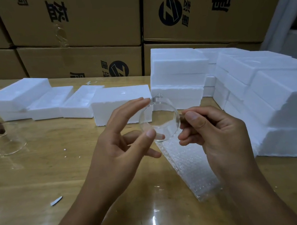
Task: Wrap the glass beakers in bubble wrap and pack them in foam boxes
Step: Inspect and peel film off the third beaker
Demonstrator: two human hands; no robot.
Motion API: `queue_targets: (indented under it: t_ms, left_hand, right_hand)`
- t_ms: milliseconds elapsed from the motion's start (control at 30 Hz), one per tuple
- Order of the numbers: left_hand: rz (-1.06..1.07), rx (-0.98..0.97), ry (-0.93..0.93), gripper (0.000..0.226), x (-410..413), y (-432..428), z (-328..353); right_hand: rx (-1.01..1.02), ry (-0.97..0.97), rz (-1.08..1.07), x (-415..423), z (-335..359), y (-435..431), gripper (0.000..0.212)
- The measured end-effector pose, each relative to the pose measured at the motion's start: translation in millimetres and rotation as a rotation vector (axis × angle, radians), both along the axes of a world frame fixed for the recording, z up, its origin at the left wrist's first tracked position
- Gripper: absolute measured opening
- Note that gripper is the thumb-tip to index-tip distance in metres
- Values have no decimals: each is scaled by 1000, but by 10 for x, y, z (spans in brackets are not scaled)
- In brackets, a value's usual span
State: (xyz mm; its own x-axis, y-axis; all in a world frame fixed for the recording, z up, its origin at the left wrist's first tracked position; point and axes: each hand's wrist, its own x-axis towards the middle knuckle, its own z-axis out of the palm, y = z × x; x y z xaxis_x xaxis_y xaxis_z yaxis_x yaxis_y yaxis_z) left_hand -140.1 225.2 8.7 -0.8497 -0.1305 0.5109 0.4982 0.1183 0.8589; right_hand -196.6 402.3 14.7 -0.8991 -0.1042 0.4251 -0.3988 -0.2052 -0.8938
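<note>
Glass beaker (159,120): left hand (118,145) pinches, right hand (216,132) apparently grips; I'd lay it square across bubble wrap (190,165).

Clear glass beaker (159,121) raised, mouth toward camera, over a flat bubble wrap strip (188,163). Second beaker (5,139) upright far left. White foam boxes (272,98) stacked behind.

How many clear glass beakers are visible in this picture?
2. One clear glass beaker is held between the left hand and right hand at the centre; the other beaker sits on the wooden table, far left. Others may be hidden.
</note>
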Motion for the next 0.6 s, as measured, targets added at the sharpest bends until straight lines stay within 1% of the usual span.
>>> queue_targets:
  t_ms: [133,200,400,533,600]
  left_hand:
    - [-82,-8,-22,68,3,-26,-16]
    - [-86,-25,-32,75,-5,-24,-17]
    - [9,-57,-30,70,-31,-34,-9]
    - [-17,-90,-39,67,-19,6,-53]
    - [-41,-124,-38,69,-17,28,-84]
  right_hand:
    - [-11,-17,-6,-5,11,16,16]
    - [-3,-19,-2,-1,16,30,18]
    - [41,-7,26,-6,2,45,14]
    - [49,-17,31,-36,-16,118,14]
    - [47,-20,16,-61,-20,166,15]
